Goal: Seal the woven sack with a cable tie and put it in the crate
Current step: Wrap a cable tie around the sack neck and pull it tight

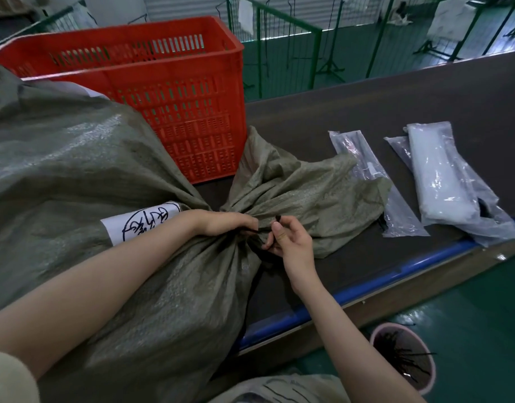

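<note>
Nearest the camera, a bulging grey-green woven plastic sack (111, 175) lies on its side across the dark tabletop (410, 103), a white label with black handwriting (140, 222) on it and its loose mouth fanned out to the right. Behind it, touching, stands a red slatted plastic crate (174, 91); what it holds cannot be seen. Right of the sack lie clear plastic packets (442, 173), apart from it. On the green floor below the tabletop edge, a pink round bin (404, 359) holds thin black strips. At the sack's gathered neck, the left hand (230, 222) is clenched around the bunched fabric — the right hand (291, 242) pinches a thin black cable tie (278, 219) beside it, mostly hidden by fingers and folds.
</note>
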